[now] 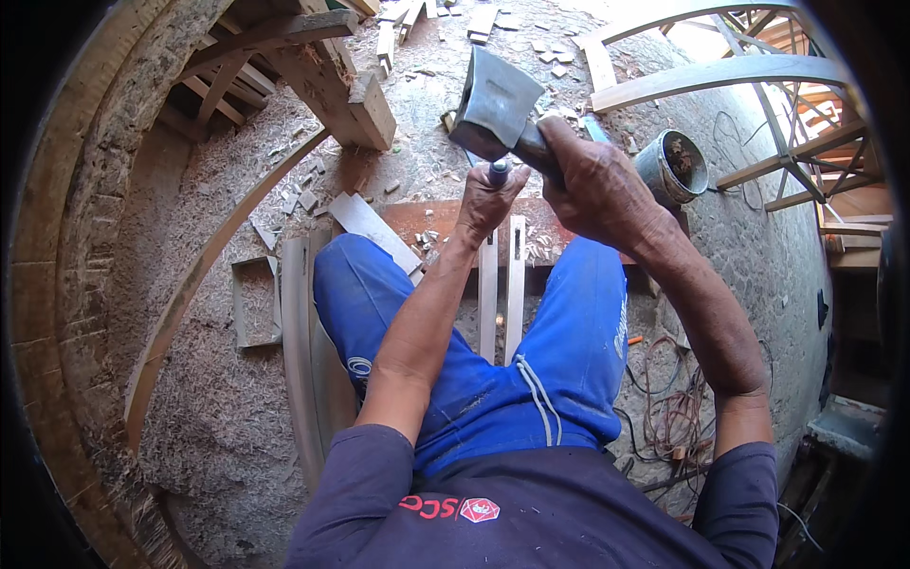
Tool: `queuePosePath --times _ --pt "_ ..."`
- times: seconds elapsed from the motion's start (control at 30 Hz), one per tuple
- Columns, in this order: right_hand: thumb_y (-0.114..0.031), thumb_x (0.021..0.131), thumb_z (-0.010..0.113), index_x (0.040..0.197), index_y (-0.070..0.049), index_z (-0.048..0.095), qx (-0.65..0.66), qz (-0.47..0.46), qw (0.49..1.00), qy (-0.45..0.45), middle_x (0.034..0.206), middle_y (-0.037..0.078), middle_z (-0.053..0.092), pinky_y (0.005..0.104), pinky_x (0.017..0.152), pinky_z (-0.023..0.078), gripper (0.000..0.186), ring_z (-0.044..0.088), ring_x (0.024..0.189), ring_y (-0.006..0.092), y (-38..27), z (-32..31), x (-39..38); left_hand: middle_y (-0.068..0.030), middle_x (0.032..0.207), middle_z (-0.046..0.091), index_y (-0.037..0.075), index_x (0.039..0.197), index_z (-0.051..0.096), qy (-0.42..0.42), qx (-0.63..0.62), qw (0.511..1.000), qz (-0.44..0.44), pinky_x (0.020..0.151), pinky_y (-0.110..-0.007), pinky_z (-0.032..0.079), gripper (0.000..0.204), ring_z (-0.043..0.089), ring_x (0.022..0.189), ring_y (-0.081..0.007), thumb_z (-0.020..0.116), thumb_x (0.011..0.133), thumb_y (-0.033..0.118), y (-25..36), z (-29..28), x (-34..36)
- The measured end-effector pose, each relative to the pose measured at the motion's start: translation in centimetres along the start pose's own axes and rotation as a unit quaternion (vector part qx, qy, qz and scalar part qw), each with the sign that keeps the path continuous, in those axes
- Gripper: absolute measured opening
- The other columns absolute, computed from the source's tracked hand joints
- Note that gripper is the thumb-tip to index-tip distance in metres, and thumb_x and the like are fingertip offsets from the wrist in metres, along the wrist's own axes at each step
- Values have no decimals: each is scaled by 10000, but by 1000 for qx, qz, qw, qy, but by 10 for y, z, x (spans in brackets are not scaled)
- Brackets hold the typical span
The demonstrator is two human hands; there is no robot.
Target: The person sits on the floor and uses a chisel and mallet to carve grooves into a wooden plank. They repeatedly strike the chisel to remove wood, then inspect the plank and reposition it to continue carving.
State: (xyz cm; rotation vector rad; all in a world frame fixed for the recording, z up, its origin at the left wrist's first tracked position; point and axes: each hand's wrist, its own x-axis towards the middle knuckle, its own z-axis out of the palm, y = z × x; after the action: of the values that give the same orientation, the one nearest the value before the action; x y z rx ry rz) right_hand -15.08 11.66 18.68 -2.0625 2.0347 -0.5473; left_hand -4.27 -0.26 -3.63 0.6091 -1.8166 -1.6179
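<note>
My right hand (602, 175) is closed around the handle of a hatchet (502, 100), whose dark metal head is raised with its thick back toward my left hand. Just below that head, my left hand (488, 201) grips a chisel (499, 169); only the round end of its handle shows above the fist, and its blade is hidden. Two narrow pale wooden strips (515, 280) run between my knees, with a dark slot in the nearer-to-right one. Their far ends rest by a reddish-brown board (422, 218) strewn with chips.
A bucket (675, 161) stands beyond my right forearm. Curved wooden pieces (720, 81) and frames are at the far right. Cables (673, 408) lie tangled right of my leg. A wooden post (365, 114), a long curved strip (204, 270) and a small box frame (256, 302) are at left.
</note>
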Motion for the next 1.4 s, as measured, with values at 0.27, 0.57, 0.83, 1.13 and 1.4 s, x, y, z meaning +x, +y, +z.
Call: queuePosePath --times 0.27,0.57,0.83,1.13,1.4 --pt "-7 842 610 1138 -28 501 -16 11 996 -88 861 275 663 572 768 507 316 681 868 470 4 9 1 -39 989 706 46 1099 708 116 -171 970 128 799 -318 531 182 658 929 -137 713 917 48 0 19 -3" --pt "-6 840 605 1073 18 496 -103 64 975 -189 858 276 691 552 771 555 258 703 889 451 8 25 6 -177 1037 714 17 1074 688 146 164 946 239 867 -430 548 246 688 1004 -366 729 841 84 -15 6 -1" --pt "-37 866 593 1061 6 475 -66 44 987 -141 856 284 682 571 738 534 232 700 851 461 11 45 -3 -137 926 719 26 1036 679 101 140 966 190 741 -399 547 145 701 844 -288 680 906 91 -10 -4 -14" --pt "-118 844 681 1146 -31 559 207 141 967 55 903 167 623 416 789 504 337 643 846 306 29 56 -45 70 553 425 64 581 483 201 -92 973 59 470 -287 279 443 357 537 -21 684 973 105 41 -14 -2" --pt "-131 844 693 1206 -31 601 249 197 947 49 939 94 620 346 832 502 387 611 866 192 32 55 -61 77 558 404 69 586 482 184 -79 978 57 472 -273 289 436 371 545 -13 690 967 99 39 1 -14"
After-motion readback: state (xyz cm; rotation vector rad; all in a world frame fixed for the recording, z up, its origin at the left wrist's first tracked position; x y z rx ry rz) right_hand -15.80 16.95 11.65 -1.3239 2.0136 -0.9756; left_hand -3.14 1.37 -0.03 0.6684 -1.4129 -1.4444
